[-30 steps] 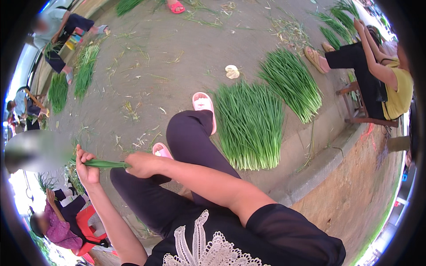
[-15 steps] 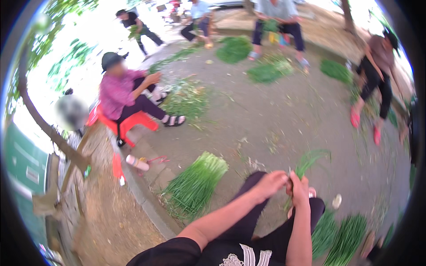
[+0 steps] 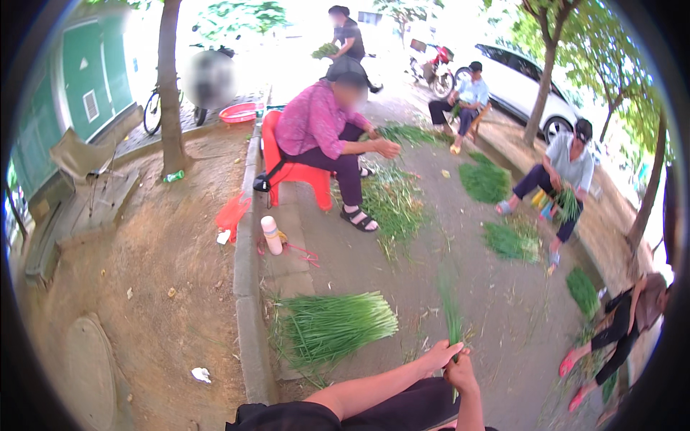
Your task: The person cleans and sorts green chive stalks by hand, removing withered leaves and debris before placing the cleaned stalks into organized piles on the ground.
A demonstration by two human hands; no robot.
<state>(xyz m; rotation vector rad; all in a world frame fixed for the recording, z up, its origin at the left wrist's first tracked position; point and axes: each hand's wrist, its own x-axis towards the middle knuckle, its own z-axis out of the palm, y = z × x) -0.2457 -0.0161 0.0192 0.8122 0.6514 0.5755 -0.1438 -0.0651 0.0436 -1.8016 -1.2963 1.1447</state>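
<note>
A thin bunch of green chives [image 3: 451, 316] stands up from my hands, its long leaves blurred toward the tips. My right hand [image 3: 462, 373] is closed around its lower part, and a short length pokes out below the fist. Up against it, my left hand [image 3: 438, 355] has its fingers pinched on the same bunch just above the right hand. To the left on the ground lies a thick, neatly laid pile of chives [image 3: 334, 327], with its pale stem ends pointing right.
A person on a red plastic chair [image 3: 309, 183] sits ahead, beside loose chives and trimmings [image 3: 392, 208]. A pink bottle [image 3: 272, 235] stands near the concrete kerb [image 3: 248, 316]. Other seated people and chive heaps [image 3: 485, 179] line the right. A tree trunk [image 3: 170, 93] rises far left.
My view has swung to the left, bringing the kerb and dirt strip nearer the middle. Both hands stay together on the chives, whose leaves now point upward instead of bending right.
</note>
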